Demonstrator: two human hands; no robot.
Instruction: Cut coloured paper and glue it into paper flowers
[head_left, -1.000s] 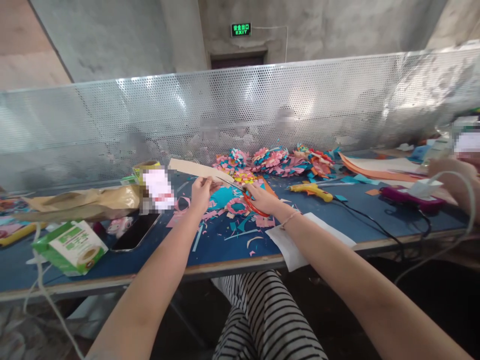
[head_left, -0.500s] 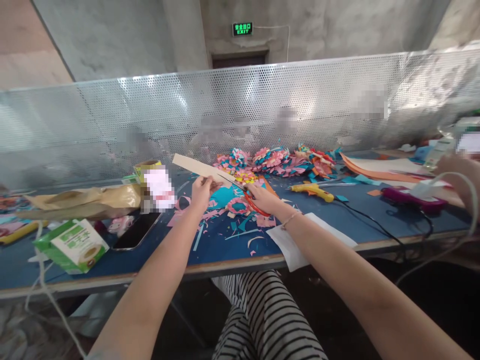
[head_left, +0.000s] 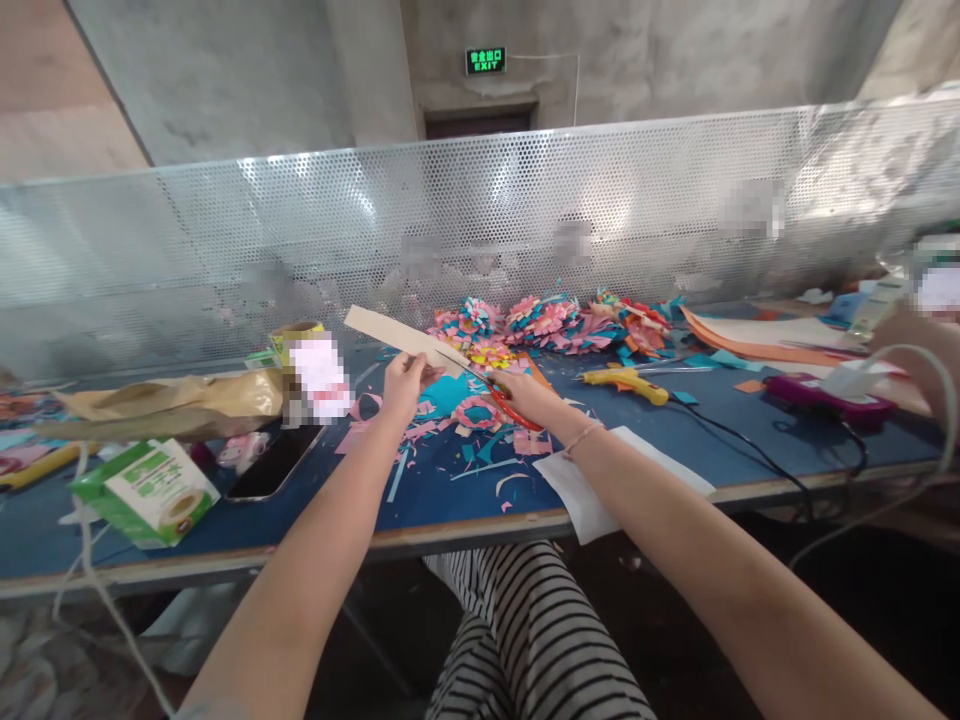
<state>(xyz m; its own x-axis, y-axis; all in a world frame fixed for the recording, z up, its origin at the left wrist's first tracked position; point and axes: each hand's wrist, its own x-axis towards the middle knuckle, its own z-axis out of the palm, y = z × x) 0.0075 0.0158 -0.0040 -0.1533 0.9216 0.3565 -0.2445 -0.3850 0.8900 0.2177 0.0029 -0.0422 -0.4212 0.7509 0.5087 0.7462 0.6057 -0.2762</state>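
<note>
Pinched in my left hand (head_left: 407, 383) is a cream paper strip (head_left: 390, 332), held slanting above the table with its far end to the upper left. My right hand (head_left: 525, 397) grips red-handled scissors (head_left: 510, 408), whose blades lie at the strip's right end; whether they are apart there is too fine to tell. Under both hands lie a pink paper ring (head_left: 478, 411), a blue paper piece (head_left: 444, 397) and many small scraps. Behind them stand bunches of pink, blue and yellow paper flowers (head_left: 536, 318).
A yellow glue gun (head_left: 626, 382) and a purple power strip (head_left: 825, 400) lie to the right, with cords. At left are a phone (head_left: 276, 463), a green box (head_left: 146, 492) and brown wrapping (head_left: 180, 402). Another person's arm (head_left: 919, 350) is at far right. A perforated metal screen (head_left: 420, 200) stands behind.
Little differs: my right hand and the scissors have shifted very slightly, with the handles looking closer together. The strip and my left hand stay nearly in place.
</note>
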